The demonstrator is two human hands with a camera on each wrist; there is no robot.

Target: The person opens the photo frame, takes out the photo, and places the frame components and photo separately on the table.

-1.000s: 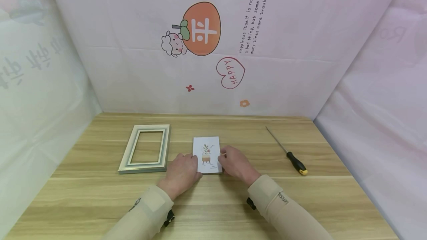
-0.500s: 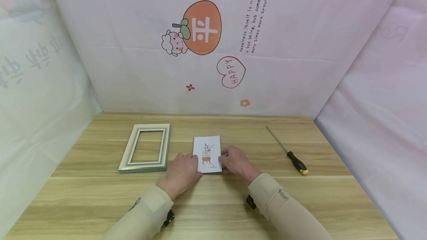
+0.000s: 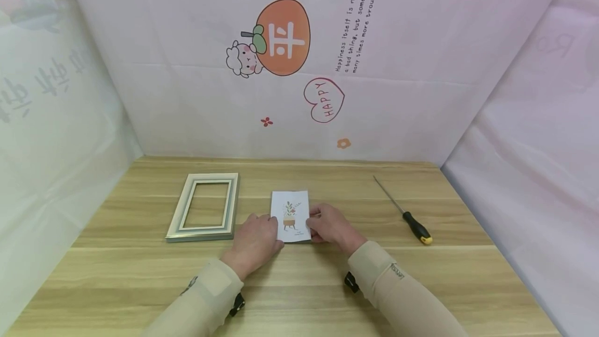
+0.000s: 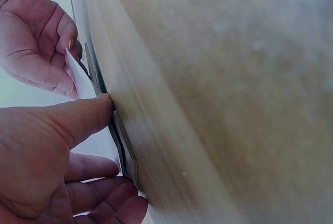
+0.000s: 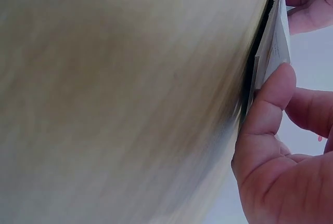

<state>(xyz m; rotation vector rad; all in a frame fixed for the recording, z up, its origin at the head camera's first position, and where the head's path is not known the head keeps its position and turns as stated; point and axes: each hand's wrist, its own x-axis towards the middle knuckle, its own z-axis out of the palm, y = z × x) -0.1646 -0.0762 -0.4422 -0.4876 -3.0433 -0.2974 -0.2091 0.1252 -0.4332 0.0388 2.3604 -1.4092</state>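
A white picture card [image 3: 289, 216] with a printed plant in a pot lies on a thin, dark-edged backing board [image 4: 125, 154] at mid-table. My left hand [image 3: 255, 241] holds the left side of this stack, its thumb at the near edge and its fingers along the side. At the right edge, my right hand [image 3: 333, 227] pinches the card between thumb and finger. In the left wrist view, the card's near right corner is bent up off the board. An ivory and grey-green picture frame [image 3: 175, 217], with an open middle, lies left of my left hand.
To the right lies a screwdriver [image 3: 416, 228] with a black and yellow handle, its shaft pointing away. A printed white cloth [image 3: 187, 108] hangs behind the wooden table [image 3: 299, 290], and plain white sheets flank both sides.
Both hands stay nearly where they were at the card. The right fingers have shifted slightly at its right edge, and the card has moved a hair. Frame and screwdriver are unmoved.
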